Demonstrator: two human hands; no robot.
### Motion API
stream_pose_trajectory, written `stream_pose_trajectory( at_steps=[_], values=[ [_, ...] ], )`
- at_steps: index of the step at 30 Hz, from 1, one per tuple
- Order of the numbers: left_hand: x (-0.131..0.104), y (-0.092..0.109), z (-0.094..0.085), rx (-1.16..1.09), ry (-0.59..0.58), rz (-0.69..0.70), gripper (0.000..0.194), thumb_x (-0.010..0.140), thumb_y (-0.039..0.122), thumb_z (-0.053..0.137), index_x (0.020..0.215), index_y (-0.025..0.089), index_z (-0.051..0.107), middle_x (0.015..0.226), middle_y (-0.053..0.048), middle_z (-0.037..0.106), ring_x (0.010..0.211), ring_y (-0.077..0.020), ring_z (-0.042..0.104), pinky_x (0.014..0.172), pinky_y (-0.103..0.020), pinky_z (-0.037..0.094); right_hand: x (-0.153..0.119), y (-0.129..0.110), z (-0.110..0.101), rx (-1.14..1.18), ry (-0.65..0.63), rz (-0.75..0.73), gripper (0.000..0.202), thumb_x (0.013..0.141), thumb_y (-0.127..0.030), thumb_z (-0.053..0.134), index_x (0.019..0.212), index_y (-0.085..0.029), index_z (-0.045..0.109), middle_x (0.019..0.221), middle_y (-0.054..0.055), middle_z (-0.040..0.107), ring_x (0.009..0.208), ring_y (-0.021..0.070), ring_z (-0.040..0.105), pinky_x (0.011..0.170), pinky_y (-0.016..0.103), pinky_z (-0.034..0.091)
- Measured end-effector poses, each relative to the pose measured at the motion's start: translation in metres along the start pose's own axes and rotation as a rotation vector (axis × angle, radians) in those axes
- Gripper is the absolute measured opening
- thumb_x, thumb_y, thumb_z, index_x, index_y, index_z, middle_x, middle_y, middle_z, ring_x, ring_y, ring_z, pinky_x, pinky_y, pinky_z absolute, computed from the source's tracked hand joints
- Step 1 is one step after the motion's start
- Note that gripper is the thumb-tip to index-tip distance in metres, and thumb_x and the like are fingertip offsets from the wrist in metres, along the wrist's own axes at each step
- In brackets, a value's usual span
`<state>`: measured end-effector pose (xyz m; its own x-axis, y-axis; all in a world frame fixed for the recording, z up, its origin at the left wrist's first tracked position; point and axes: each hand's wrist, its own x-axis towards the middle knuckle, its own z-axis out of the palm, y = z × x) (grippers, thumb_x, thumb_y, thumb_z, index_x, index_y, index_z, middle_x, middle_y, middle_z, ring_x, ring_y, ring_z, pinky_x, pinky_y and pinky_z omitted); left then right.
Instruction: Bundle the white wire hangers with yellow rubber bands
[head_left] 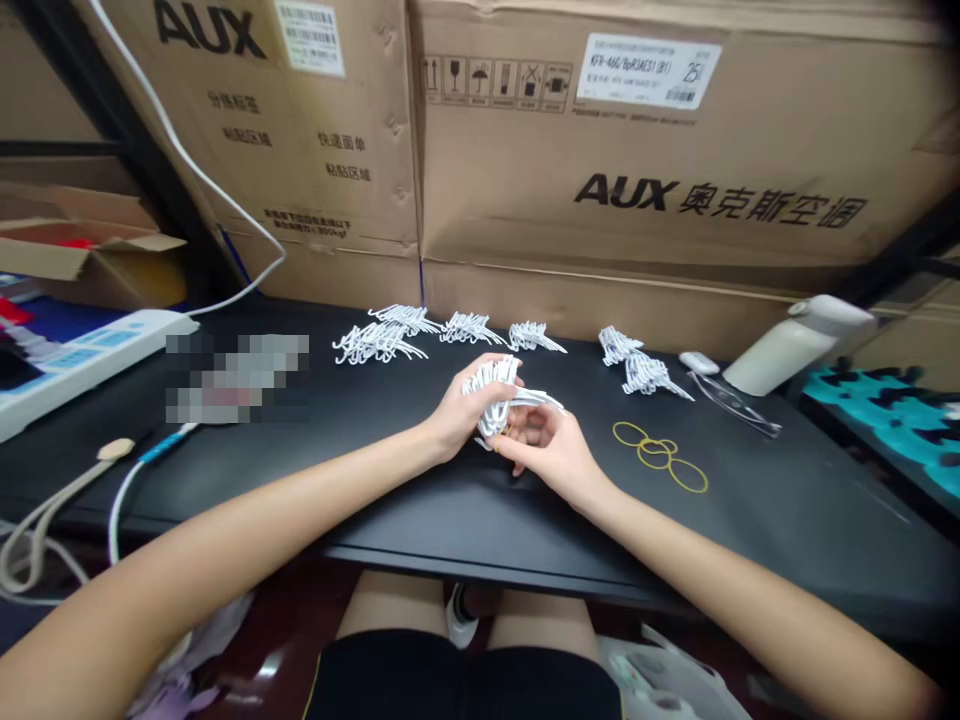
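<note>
A bundle of white hooks is held above the black table, in front of my body. My left hand wraps round the bundle from the left, thumb across it. On the other side my right hand is closed, thumb and fingers gripping the lower part of the same bundle. A yellowish trace shows by the right thumb tip, too small to make out. Several yellow rubber bands lie to the right of my right hand. Behind my hands are piles of white hooks, with another pile farther right.
Large cardboard boxes wall off the back of the black table. A pale bottle, glasses, a small white case and teal items stand right. A power strip, cables and an open carton occupy the left.
</note>
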<state>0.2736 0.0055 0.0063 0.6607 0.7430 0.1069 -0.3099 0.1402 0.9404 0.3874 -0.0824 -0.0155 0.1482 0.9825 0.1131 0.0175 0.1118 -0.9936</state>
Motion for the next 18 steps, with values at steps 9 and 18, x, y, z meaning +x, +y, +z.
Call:
stream_pose_trajectory(
  at_steps=[9, 18],
  values=[
    [0.008, 0.001, -0.005, -0.058, 0.185, -0.050, 0.038, 0.066, 0.021, 0.066, 0.102, 0.016, 0.057, 0.067, 0.002, 0.060, 0.050, -0.0109, 0.058, 0.046, -0.021, 0.047, -0.010, -0.004, -0.004, -0.521, -0.114, -0.339, 0.032, 0.066, -0.032, 0.077, 0.073, -0.020, 0.048, 0.058, -0.007, 0.046, 0.048, 0.0061, 0.038, 0.047, 0.021, 0.035],
    [0.004, 0.005, -0.001, -0.067, 0.111, -0.073, 0.035, 0.066, 0.020, 0.065, 0.100, 0.017, 0.057, 0.071, 0.002, 0.060, 0.049, -0.0093, 0.057, 0.046, -0.020, 0.047, -0.005, -0.007, -0.012, -0.487, 0.149, -0.446, 0.017, 0.077, -0.026, 0.066, 0.091, -0.019, 0.059, 0.057, -0.006, 0.048, 0.046, 0.0073, 0.042, 0.049, 0.022, 0.041]
  ],
)
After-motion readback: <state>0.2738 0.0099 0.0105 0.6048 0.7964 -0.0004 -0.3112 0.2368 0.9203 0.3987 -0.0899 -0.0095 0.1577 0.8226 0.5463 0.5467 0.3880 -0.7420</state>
